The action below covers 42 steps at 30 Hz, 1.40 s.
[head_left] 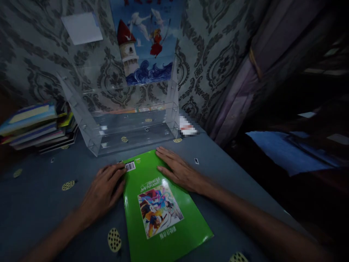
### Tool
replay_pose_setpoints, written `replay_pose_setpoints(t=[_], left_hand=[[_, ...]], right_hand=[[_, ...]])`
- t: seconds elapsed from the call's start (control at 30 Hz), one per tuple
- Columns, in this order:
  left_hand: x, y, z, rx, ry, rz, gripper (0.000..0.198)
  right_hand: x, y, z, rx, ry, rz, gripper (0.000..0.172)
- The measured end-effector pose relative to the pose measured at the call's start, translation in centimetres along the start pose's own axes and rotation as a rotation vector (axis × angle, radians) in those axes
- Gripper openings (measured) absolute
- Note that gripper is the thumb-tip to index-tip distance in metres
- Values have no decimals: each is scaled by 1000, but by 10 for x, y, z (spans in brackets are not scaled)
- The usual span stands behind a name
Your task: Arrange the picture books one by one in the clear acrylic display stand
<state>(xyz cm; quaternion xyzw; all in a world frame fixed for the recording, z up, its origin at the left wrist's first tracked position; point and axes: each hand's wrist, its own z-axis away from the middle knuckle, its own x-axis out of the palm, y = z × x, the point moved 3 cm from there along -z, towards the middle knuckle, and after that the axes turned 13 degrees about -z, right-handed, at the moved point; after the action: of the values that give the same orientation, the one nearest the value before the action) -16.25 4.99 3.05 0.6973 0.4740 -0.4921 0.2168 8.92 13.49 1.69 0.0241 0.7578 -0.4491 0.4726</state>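
Hands (180,171) at edges of green book (160,211)

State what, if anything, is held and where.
No clear grip shows: the book lies on the table, right hand flat at its right edge, left hand at its far left corner.

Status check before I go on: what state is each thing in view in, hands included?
Green softcover book: closed, lying flat, cover print upside down.
Left hand: fingers bent, at the book's left edge; grip unclear.
Right hand: open, resting on the book's right edge.
Clear acrylic rack: standing upright.
Book pile: stacked, edges uneven.
Curtain: gathered by a tie.
Castle poster: up on the wall.
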Motion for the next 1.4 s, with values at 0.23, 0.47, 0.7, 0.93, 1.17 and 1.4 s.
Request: replay_pose_setpoints(t=[0.23, 0.47, 0.7, 0.93, 1.17, 1.4], left_hand=[[8, 8, -27, 134, -144, 58, 43], [27, 30, -84, 254, -206, 83, 47], [42, 36, -105, 238, -112, 170, 42], [39, 38, -103, 287, -101, 183, 40], [35, 43, -105, 331, -56, 195, 37], [35, 44, -105, 347, -120, 142, 40]], right_hand=[[4, 10, 2, -61, 72, -105, 54], [4, 14, 7, -89, 135, -178, 54], [0, 14, 18, -69, 221, -150, 51], [-1, 14, 38, -96, 173, -56, 48], [-4, 8, 38, -64, 74, 7, 47], [-4, 6, 42, -61, 97, -14, 47]])
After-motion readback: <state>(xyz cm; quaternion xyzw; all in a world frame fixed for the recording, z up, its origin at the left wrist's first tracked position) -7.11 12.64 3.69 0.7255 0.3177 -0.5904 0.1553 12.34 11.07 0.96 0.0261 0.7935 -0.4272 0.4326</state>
